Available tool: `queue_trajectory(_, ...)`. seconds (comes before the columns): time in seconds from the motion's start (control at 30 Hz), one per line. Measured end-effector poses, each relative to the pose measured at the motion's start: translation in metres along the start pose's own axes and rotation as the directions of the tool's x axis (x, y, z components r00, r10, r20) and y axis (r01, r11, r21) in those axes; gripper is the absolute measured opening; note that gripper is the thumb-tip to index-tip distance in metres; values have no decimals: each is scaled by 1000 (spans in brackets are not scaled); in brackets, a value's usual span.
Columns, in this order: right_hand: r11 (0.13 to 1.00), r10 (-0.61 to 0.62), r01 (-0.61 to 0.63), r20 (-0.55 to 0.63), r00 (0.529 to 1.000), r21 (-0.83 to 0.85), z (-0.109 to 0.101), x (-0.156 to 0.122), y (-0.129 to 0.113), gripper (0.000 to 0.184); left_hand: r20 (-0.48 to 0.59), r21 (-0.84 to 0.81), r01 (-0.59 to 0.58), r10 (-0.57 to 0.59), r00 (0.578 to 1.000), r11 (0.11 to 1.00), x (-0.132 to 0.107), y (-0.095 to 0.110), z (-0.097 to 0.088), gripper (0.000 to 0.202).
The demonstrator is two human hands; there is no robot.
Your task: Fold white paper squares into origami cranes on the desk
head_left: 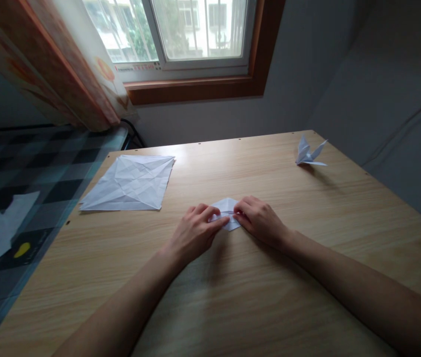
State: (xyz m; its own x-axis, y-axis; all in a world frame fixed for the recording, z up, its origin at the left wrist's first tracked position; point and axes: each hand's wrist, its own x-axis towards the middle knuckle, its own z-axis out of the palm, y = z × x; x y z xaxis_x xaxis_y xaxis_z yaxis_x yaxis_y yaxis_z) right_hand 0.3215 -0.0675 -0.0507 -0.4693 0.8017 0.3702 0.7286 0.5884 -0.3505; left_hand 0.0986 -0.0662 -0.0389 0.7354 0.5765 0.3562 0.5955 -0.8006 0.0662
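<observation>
A small piece of folded white paper (228, 204) lies on the wooden table between my hands, with creased edges meeting near its middle. My left hand (196, 229) grips its left side, thumb stretched along the front and fingers curled on top. At the paper's right edge, my right hand (260, 218) pinches it between thumb and bent fingers. Both palms partly cover the paper, so its full outline is hidden.
Creased white paper sheets (132, 183) lie flat at the table's far left. A folded paper crane (309, 153) stands at the far right. Left of the wooden table (203, 307), torn white paper (5, 228) rests on a checked cloth (94, 153). Beyond are a window and curtain (80, 64).
</observation>
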Motion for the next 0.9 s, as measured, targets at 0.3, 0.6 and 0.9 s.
queue_trajectory(0.3,997,75,-75,-34,997,5,1,1,1,37,66,80,-35,29,997,996,4,5,-9,24)
queue_trajectory(0.6,991,98,-99,19,995,86,0,7,5,30,173,24,-52,47,984,998,4,1,-5,42)
queue_trajectory(0.9,937,236,-240,45,971,255,-1,12,7,29,158,1,-106,104,982,994,4,5,-7,39)
